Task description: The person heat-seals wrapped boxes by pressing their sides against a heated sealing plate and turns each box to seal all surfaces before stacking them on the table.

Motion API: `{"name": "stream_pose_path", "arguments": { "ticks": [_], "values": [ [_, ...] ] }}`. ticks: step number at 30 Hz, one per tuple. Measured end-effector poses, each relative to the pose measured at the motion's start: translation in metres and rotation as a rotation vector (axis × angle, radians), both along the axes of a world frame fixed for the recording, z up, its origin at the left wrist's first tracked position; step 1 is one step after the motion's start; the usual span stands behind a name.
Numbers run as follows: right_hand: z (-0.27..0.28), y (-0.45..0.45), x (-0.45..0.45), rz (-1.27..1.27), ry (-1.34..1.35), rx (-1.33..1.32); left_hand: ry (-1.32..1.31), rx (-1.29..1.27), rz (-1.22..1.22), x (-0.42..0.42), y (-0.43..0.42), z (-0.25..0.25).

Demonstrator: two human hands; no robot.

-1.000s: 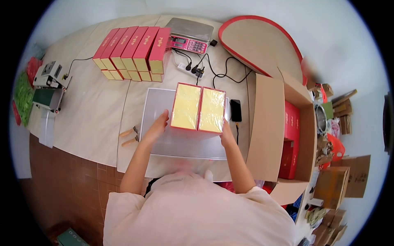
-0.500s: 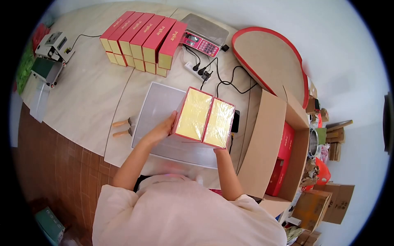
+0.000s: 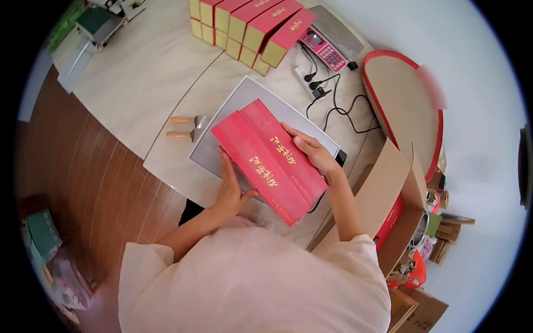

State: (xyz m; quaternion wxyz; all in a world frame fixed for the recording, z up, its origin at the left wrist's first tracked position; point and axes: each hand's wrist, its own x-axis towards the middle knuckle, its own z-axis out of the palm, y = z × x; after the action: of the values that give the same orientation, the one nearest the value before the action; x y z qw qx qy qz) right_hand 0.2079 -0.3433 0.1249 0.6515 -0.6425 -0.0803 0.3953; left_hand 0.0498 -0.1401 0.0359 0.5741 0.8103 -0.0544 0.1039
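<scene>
Two long red gift boxes (image 3: 266,161) with gold lettering are held side by side as one pack, with red faces up. My left hand (image 3: 227,188) grips the pack along its near left edge, thumb apart from the fingers. On the far right edge, my right hand (image 3: 313,151) is closed around the side with its fingers on the top. Beneath the pack lies a grey board with a white rim (image 3: 244,89), partly covered. Two scrapers with wooden handles (image 3: 182,134) rest just left of the board.
Stacked red-and-yellow boxes (image 3: 250,25) stand at the back. Beside them are a scale with a pink keypad (image 3: 327,53) and a power strip (image 3: 308,83) with black cables. An open carton (image 3: 366,194) holding red boxes is on the right, before a red-rimmed round tray (image 3: 405,100).
The pack has turned from yellow ends facing up to red lettered faces up. My right hand moved from beneath to its far right side. The view shifted left and down.
</scene>
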Motion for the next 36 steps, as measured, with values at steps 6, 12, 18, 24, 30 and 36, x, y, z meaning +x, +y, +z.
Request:
{"name": "stream_pose_path", "arguments": {
  "ticks": [6, 12, 18, 24, 30, 36],
  "values": [
    [0.008, 0.013, 0.017, 0.179, -0.158, -0.146, 0.166, -0.191, 0.155, -0.013, -0.032, -0.015],
    [-0.014, -0.015, 0.023, -0.02, -0.362, -0.095, 0.048, 0.087, 0.301, -0.007, -0.001, 0.0],
    [-0.026, -0.093, -0.032, -0.69, -0.291, -0.133, 0.185, -0.189, 0.305, 0.068, 0.074, 0.028],
    [-0.085, -0.084, -0.112, -1.062, -0.142, 0.014, 0.621, -0.277, -0.057, 0.124, 0.081, 0.044],
    [-0.051, -0.01, -0.117, -1.098, -0.073, 0.171, 0.861, -0.296, -0.158, 0.126, 0.079, 0.025],
    [-0.038, -0.07, -0.114, -1.071, -0.114, -0.021, 0.811, -0.358, -0.26, 0.104, 0.04, -0.018]
  ]
}}
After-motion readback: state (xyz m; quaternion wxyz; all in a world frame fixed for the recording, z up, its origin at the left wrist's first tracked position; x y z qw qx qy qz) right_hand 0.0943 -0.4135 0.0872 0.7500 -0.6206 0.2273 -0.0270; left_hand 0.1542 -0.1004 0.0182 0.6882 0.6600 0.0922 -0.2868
